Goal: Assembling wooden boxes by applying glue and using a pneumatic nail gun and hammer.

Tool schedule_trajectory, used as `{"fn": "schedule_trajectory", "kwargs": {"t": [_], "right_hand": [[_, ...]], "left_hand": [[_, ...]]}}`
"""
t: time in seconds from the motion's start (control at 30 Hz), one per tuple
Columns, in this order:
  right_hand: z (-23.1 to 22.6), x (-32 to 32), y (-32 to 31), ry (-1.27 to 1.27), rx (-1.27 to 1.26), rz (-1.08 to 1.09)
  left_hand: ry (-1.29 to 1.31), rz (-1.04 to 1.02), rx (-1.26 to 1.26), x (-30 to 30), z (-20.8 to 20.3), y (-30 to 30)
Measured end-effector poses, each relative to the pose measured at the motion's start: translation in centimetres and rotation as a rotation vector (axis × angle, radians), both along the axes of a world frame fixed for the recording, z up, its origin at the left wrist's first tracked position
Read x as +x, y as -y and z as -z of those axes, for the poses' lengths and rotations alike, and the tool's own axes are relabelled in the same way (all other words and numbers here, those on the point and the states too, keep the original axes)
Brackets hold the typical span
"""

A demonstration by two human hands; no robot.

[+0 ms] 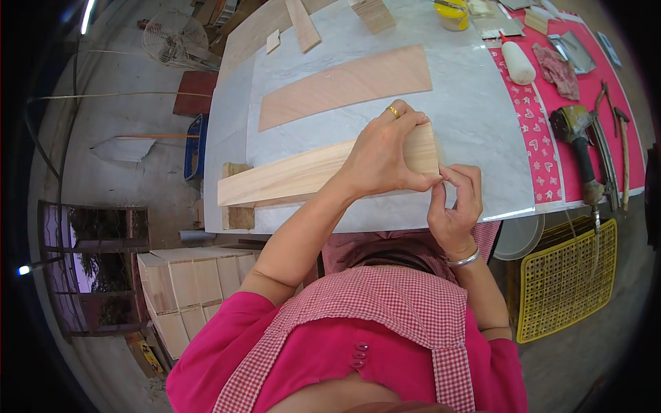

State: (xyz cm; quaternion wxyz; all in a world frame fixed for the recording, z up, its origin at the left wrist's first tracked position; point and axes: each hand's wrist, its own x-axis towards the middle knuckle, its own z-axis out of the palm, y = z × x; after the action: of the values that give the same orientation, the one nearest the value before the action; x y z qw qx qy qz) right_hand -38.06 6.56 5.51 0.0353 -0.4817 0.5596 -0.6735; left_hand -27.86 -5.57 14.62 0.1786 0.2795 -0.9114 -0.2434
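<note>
A long pale wooden piece (296, 171), like a narrow board or box, lies across the table in front of me. Its left end rests on a small wood block (239, 217). My left hand (387, 153) spans the right end, fingers over the far edge and thumb at the near corner, gripping it. Beside that same corner, my right hand (456, 206) has thumb and forefinger pinched together; whatever is between them is too small to make out. Beyond the piece, a thin flat wood panel (344, 86) lies on the tabletop.
The white marble-patterned table (475, 138) meets a pink-covered surface (544, 148) on the right. That holds a nail gun (578, 138), a white bottle (518, 63), a cloth (556, 72) and a hammer (624, 151). A yellow tub (452, 15) stands at the back. Stacked wooden boxes (196, 289) sit lower left.
</note>
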Motion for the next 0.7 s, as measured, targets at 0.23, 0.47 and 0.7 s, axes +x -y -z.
{"fn": "schedule_trajectory", "kwargs": {"t": [0.23, 0.47, 0.7], "right_hand": [[-1.9, -1.1, 1.1, 0.064, 0.122, -0.234], [-3.6, -1.0, -1.1, 0.034, 0.195, -0.357], [-3.3, -2.1, -2.9, 0.072, 0.234, -0.353]], "left_hand": [[-0.015, -0.022, 0.015, 0.0, -0.1, -0.2], [-0.008, -0.035, 0.01, 0.1, -0.1, -0.2], [-0.023, -0.041, 0.015, 0.4, 0.2, -0.3]]}}
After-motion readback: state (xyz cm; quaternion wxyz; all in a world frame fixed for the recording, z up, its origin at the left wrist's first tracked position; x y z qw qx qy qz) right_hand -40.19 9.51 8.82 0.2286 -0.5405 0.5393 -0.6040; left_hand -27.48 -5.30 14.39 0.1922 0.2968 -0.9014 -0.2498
